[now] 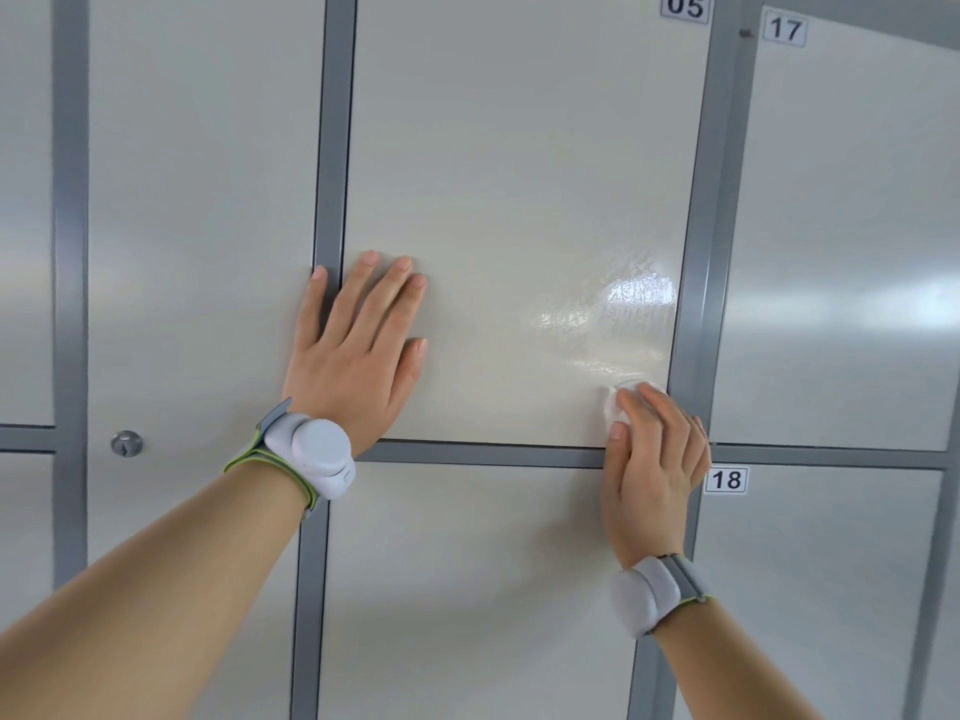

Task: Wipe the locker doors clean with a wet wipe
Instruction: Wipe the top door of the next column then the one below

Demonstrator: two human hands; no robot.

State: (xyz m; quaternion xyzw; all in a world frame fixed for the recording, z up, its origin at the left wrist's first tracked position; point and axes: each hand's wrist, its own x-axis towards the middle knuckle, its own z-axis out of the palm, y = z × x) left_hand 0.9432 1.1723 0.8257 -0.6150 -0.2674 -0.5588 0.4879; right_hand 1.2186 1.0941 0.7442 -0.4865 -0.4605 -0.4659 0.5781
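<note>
In the head view, the wet wipe (615,402) was seen bunched under the fingertips of the right hand (655,462). Its fingers were curled over the wipe, which was pressed against the locker door (519,163) marked 05, at that door's lower right corner, just beside the grey frame (693,283). The wipe was thus held in the right hand itself, well apart from the left hand (358,350). That hand was laid flat on the door's lower left part, fingers straight, nothing gripped. A wet sheen (631,304) was shown just above the wipe, along the right edge. The dry-looking remainder of the door lay up and to the left of the wipe, and the door's long axis appeared to run vertically. It was judged that the next stroke would be carried leftward or upward by the right hand.
</note>
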